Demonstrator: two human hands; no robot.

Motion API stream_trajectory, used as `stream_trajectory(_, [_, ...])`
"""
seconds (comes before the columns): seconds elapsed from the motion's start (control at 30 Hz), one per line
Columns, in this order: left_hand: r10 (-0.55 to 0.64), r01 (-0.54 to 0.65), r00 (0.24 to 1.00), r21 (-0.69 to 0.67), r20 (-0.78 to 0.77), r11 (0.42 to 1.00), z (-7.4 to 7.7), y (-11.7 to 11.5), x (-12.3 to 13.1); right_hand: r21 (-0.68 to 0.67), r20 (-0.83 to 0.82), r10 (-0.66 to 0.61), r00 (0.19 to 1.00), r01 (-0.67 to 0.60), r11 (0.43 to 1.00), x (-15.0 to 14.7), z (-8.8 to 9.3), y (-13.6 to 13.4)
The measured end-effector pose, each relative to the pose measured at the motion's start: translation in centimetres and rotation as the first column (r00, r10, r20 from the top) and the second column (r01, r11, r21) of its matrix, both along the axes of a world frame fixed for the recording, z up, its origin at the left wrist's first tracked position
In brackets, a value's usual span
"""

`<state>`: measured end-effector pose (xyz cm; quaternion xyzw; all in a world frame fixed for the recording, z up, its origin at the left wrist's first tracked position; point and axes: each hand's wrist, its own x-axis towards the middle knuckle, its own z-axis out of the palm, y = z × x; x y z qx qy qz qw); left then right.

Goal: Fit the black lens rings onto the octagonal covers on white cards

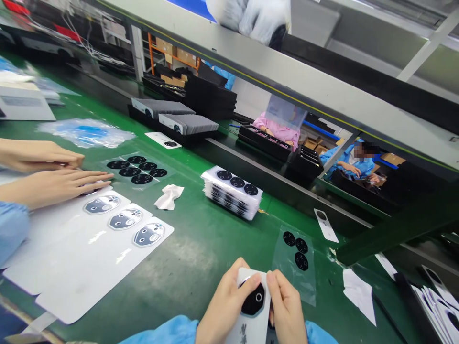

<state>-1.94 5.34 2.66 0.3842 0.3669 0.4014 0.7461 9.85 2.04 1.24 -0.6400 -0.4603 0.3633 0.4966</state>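
A white panel (251, 329) with a black octagonal disc (254, 302) and dark characters is held upright near the bottom centre. My left hand (225, 303) grips its left side, the thumb lying on the disc. Along the right edge, my right hand (286, 306) is closed on the same panel, with a dark piece partly showing below its fingers. Just behind my hands lies a clear sheet (281, 260) bearing three black discs. A stack of sheets with black discs (233, 191) stands farther back on the green table (201, 267).
At the left, another person's hands (53, 184) work over large white panels (86, 258). White cards fill a black tray (412, 306) at the right. A green post (390, 229) rises there. Trays line the dark conveyor; people sit beyond it.
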Motion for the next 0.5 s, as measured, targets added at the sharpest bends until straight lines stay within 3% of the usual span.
stream_trajectory(0.2, [-0.040, 0.048, 0.997, -0.123, 0.064, 0.991, 0.8, 0.1, -0.4, -0.101, -0.142, 0.096, 0.985, -0.111, 0.989, 0.8, 1.2, -0.5])
stream_trajectory(0.37, [0.001, 0.003, 0.999, -0.099, 0.047, 0.995, 0.3, 0.8, -0.9, -0.181, -0.240, 0.211, 0.948, -0.258, 0.949, 1.5, 1.1, -1.8])
stream_trajectory(0.5, [-0.148, 0.148, 0.989, -0.020, 0.001, 0.989, 0.6, 1.7, -1.8, -0.188, -0.233, 0.184, 0.955, -0.230, 0.955, 2.0, 1.0, -2.3])
